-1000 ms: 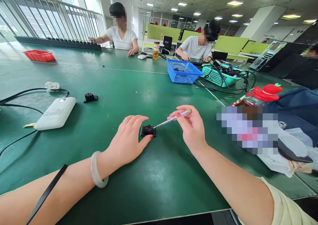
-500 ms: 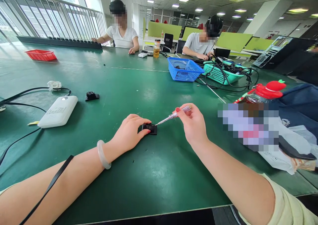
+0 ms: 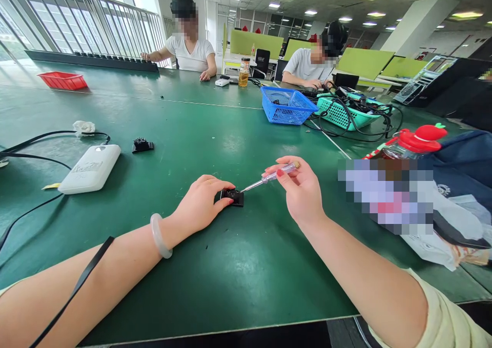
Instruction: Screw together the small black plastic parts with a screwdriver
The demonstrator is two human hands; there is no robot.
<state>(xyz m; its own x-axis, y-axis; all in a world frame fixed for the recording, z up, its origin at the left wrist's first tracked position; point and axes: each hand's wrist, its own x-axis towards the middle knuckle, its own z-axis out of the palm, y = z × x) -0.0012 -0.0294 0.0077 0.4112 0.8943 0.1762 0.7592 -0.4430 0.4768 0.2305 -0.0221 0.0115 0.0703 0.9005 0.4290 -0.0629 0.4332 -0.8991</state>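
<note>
The table (image 3: 238, 286) was dark green. The small part (image 3: 234, 197) was black. The screwdriver (image 3: 269, 176) had a clear handle and a silver shaft. The power bank (image 3: 90, 168) was white. One basket (image 3: 286, 107) was blue, one tray (image 3: 61, 80) red.

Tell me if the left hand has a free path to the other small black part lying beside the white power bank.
Probably yes. The left hand is pressing one black part, but only bare green table lies between it and the second black part.
</note>
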